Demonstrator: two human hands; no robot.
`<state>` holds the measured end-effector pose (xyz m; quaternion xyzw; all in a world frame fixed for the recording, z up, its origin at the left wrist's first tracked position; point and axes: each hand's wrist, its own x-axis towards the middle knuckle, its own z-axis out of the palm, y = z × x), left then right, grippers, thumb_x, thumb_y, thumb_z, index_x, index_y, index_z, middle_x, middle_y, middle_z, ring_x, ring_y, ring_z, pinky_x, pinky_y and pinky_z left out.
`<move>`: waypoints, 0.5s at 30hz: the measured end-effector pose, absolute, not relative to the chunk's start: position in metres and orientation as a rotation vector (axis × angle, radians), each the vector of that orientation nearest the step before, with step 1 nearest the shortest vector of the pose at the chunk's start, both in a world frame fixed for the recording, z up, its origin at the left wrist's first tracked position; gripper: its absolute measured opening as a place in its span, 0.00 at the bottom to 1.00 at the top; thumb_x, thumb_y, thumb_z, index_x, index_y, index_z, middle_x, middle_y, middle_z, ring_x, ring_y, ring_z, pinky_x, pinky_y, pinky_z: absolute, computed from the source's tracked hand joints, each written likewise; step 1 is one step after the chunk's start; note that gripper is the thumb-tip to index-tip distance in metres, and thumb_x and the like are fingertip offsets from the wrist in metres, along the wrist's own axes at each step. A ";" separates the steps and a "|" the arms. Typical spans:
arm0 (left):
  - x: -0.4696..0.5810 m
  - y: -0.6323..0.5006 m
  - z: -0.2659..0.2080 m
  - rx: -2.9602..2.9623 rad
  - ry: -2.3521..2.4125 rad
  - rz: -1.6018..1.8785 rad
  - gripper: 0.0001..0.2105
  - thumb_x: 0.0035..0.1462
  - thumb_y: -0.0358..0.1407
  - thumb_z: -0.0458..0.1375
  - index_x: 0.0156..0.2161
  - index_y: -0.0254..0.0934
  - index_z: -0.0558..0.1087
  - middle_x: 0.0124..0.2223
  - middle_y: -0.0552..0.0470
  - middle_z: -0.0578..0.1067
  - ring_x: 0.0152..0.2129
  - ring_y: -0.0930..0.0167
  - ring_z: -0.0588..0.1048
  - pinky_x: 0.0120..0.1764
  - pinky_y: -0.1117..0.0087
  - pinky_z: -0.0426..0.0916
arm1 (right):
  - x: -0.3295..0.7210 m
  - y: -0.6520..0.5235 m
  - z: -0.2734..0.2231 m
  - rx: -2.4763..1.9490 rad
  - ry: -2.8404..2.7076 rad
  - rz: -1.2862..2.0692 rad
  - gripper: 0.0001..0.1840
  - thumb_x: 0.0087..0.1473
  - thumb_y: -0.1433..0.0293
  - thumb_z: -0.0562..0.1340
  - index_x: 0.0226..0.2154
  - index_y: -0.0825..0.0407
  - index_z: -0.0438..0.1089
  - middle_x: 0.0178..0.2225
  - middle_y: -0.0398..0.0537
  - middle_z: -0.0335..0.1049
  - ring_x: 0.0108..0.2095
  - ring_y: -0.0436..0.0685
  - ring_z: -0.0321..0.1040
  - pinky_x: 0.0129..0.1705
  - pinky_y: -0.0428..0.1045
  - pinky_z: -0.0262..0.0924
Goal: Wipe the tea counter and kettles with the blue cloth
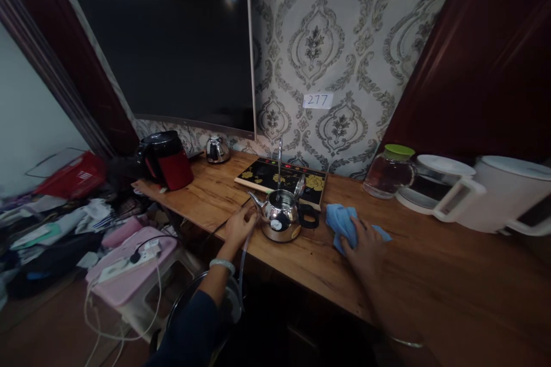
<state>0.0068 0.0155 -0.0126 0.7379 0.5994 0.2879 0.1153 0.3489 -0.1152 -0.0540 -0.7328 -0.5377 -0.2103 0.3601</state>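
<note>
A small shiny metal kettle (280, 228) stands on the wooden table with its lid tipped up and its black handle to the right. My left hand (240, 227) is beside the spout, thumb and fingers curled together; what lies between them is hidden. A clear tube (242, 266) runs down from just beside those fingers. Over the open kettle rises a slim chrome spout (280, 160) from a black panel with gold flowers (256, 174). My right hand (365, 243) is closed over a crumpled blue cloth (343, 222) on the tabletop.
A red and black kettle (172, 163) and a small chrome kettle (217, 149) stand at the left. Along the right are a green-lidded glass jug (387, 175) and white-handled pitchers (503, 195). A pink stool (129, 281) holds a power strip; cables hang there.
</note>
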 end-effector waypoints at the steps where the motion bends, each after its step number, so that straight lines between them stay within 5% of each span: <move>1: 0.006 0.016 -0.013 2.186 1.726 0.851 0.21 0.59 0.44 0.55 0.57 0.44 0.71 0.43 0.50 0.77 0.39 0.67 0.74 0.38 0.71 0.65 | 0.348 -0.116 -0.052 -1.837 -1.363 -0.587 0.28 0.55 0.60 0.56 0.57 0.52 0.64 0.57 0.59 0.63 0.55 0.70 0.60 0.54 0.66 0.57; 6: 0.004 0.018 -0.015 2.356 1.473 0.918 0.19 0.57 0.40 0.55 0.53 0.41 0.74 0.41 0.49 0.74 0.42 0.66 0.72 0.43 0.68 0.67 | 0.329 -0.121 -0.042 -1.477 -1.433 -0.603 0.23 0.57 0.65 0.57 0.55 0.50 0.66 0.55 0.56 0.65 0.55 0.65 0.62 0.57 0.63 0.57; 12: 0.001 0.024 -0.020 2.404 1.362 0.938 0.12 0.56 0.38 0.55 0.42 0.37 0.77 0.39 0.47 0.73 0.40 0.65 0.71 0.44 0.65 0.67 | 0.276 -0.103 -0.043 -1.418 -1.410 0.012 0.28 0.60 0.61 0.54 0.61 0.51 0.60 0.59 0.56 0.64 0.58 0.63 0.61 0.59 0.62 0.59; 15: -0.001 0.026 -0.022 2.422 1.329 0.930 0.12 0.57 0.39 0.55 0.40 0.38 0.77 0.39 0.47 0.74 0.41 0.64 0.71 0.46 0.63 0.67 | 0.260 -0.085 -0.048 -1.393 -1.167 0.292 0.30 0.57 0.55 0.55 0.57 0.54 0.65 0.54 0.58 0.70 0.51 0.64 0.69 0.52 0.61 0.64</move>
